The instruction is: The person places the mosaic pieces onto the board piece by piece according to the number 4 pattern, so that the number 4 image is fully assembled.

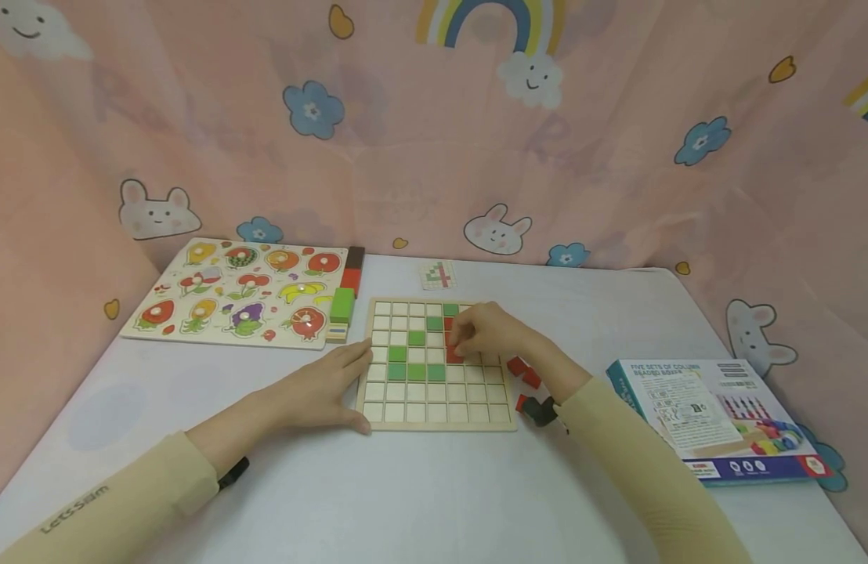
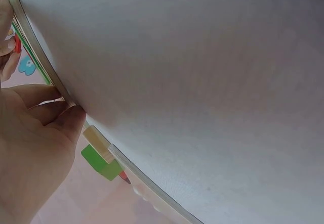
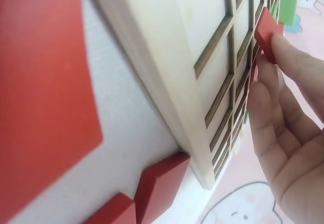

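A wooden grid board (image 1: 377, 411) lies on the table, with several green tiles (image 1: 397, 354) in its cells in a slanting line and a short row. Red tiles (image 1: 448, 323) show in a column beside them, partly covered by my right hand (image 1: 489, 333). Between thumb and fingers, that hand pinches a red square tile (image 3: 266, 34), tilted over the grid in the right wrist view. My left hand (image 1: 328, 388) rests against the board's left edge with its fingers extended. Loose red tiles (image 1: 526, 372) lie just right of the board.
A small pattern card (image 1: 437, 274) lies behind the board. At the back left is a fruit puzzle board (image 1: 218, 309), with green (image 1: 341, 305), red and dark blocks along its right side. A boxed toy (image 1: 723, 423) sits to the right.
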{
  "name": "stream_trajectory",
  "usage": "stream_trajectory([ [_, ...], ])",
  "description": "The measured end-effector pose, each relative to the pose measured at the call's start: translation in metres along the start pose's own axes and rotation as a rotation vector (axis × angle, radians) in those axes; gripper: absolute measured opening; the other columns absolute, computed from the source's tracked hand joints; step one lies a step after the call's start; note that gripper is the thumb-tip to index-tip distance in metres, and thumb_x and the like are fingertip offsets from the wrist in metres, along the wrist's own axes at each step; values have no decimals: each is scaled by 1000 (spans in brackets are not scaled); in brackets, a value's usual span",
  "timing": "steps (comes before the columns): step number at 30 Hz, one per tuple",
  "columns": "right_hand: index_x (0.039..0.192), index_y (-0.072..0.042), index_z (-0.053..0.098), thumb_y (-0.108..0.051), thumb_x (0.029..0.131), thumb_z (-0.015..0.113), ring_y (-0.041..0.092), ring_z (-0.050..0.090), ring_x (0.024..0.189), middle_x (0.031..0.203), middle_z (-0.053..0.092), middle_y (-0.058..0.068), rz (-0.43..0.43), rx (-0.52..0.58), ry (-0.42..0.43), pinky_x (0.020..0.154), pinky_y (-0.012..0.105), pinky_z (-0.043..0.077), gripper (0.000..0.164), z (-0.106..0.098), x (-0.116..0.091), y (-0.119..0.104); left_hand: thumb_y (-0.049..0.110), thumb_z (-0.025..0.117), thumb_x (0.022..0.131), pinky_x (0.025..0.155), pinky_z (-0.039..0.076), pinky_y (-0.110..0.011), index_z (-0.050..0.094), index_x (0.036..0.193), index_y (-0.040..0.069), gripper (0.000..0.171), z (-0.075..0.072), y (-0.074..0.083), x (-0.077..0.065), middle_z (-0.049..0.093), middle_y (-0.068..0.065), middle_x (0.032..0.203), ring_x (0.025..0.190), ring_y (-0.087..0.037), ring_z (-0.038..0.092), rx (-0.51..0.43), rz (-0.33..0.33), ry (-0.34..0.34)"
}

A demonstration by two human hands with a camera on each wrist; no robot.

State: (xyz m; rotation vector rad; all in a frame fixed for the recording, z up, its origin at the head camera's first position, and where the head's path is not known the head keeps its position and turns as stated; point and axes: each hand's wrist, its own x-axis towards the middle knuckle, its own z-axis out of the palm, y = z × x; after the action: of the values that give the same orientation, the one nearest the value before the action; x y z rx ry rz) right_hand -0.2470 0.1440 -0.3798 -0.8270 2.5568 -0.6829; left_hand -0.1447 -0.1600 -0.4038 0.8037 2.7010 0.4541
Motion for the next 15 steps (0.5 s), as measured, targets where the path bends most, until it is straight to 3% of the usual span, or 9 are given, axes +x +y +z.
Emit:
stream_trajectory([
  [8, 86, -20, 74, -15, 86, 76, 14, 57, 81, 83, 69, -5, 32, -70, 30, 73, 25, 49, 5, 0, -3, -1, 68, 73, 73, 123, 28, -53, 28, 154, -1, 115, 0, 0, -1, 16, -15, 167, 153, -37, 21, 1, 3, 3],
  [15, 100, -16, 73, -14, 89, 69, 20, 56, 87, 89, 67, 2, 121, -64, 89, 75, 29, 49, 12, -25, -20, 23, 68, 73, 73, 123, 28, -53, 28, 154, 0, 115, 0, 0, 0, 16, -15, 167, 153, -37, 22, 2, 6, 4],
])
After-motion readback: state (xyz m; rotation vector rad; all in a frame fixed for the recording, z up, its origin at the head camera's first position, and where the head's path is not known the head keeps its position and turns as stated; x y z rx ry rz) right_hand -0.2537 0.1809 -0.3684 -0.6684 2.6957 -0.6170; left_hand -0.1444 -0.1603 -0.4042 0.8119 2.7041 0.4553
